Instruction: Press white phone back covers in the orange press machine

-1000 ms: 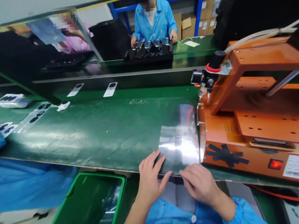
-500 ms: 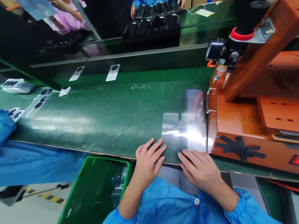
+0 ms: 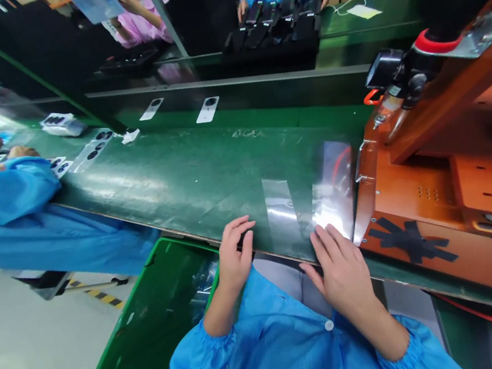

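Note:
Two clear plastic pieces lie apart near the green bench's front edge: a narrow strip (image 3: 281, 207) and, to its right, a glossy stack of film (image 3: 338, 164). My left hand (image 3: 236, 253) is at the bench edge, left of the narrow strip, with its fingers and thumb apart and nothing between them. The fingertips of my right hand (image 3: 344, 265) rest at the lower end of the glossy film, the thumb spread away to the left. Nothing is gripped in it.
An orange machine (image 3: 432, 193) stands right of the film. A green crate (image 3: 144, 341) is below the bench edge at left. White cards (image 3: 208, 109) lie along the back of the green bench (image 3: 171, 177). A person's blue sleeve (image 3: 28, 180) reaches in at left.
The clear pieces, close together before, now lie farther apart. My right hand has moved right with the film under its fingers; my left hand has drawn away from the narrow strip. The view has shifted.

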